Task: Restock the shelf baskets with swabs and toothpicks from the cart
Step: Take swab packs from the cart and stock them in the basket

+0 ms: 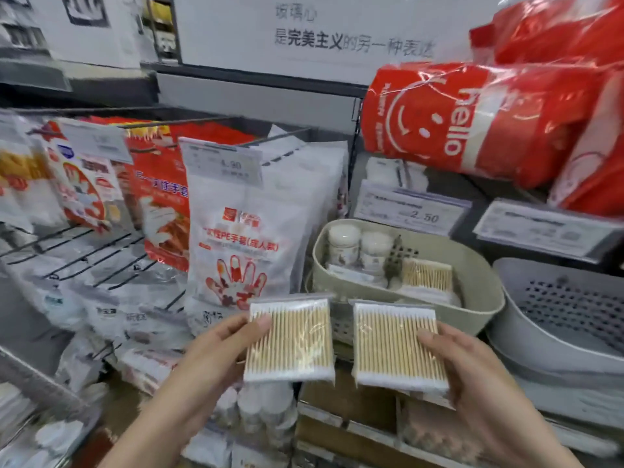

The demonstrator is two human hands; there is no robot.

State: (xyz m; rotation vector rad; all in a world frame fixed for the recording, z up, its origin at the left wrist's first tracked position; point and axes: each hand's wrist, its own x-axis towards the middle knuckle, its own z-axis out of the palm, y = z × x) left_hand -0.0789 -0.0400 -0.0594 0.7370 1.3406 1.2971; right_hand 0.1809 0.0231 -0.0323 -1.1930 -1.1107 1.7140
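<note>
Wooden swab packs (290, 339), one per hand (209, 356)

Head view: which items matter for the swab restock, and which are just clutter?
Job:
- left hand holding a swab pack
- right hand holding a second swab pack
- beige basket, already holding swab packs and jars
- grey basket

Clutter:
- glove packs
- red tissue bags
- price tags

You held two flat clear swab packs, left pack (289, 339) and right pack (398, 346), side by side, sticks upright, just before the beige basket (486, 282) holding another swab pack (428, 274).
</note>
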